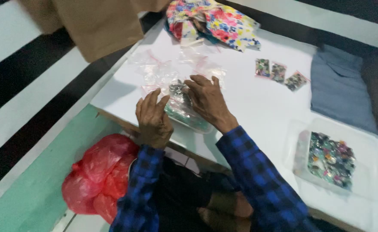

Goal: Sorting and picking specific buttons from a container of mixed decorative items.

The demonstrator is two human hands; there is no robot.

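A: Item 1, clear bag of beads (184,109) — loc?
B: On white surface (257,107), near front edge, betw. both hands. Lies under/just beside fingertips of each.

A: Left hand (153,120)?
B: Fingers (154,99) spread, part curled, tips at bag's left edge. Nothing clamped; looks like touching only.

A: Right hand (208,102)?
B: Palm down, fingers loosely splayed, resting on bag's top/right side. Not closed round it.

A: Counts, pls.
B: Small filled packets (280,74): 3, in a row, well apart from hands. Clear tray of mixed beads (330,160): 1, right side. Empty zip bags (163,68): loose pile just beyond hands, no. can't tell. Floral cloth (212,19): 1, far end. Grey folded cloth (339,86): 1, right. Red plastic bag (101,172): 1, on floor, beside left sleeve.

A: Sleeves?
B: Blue-black check, both arms.
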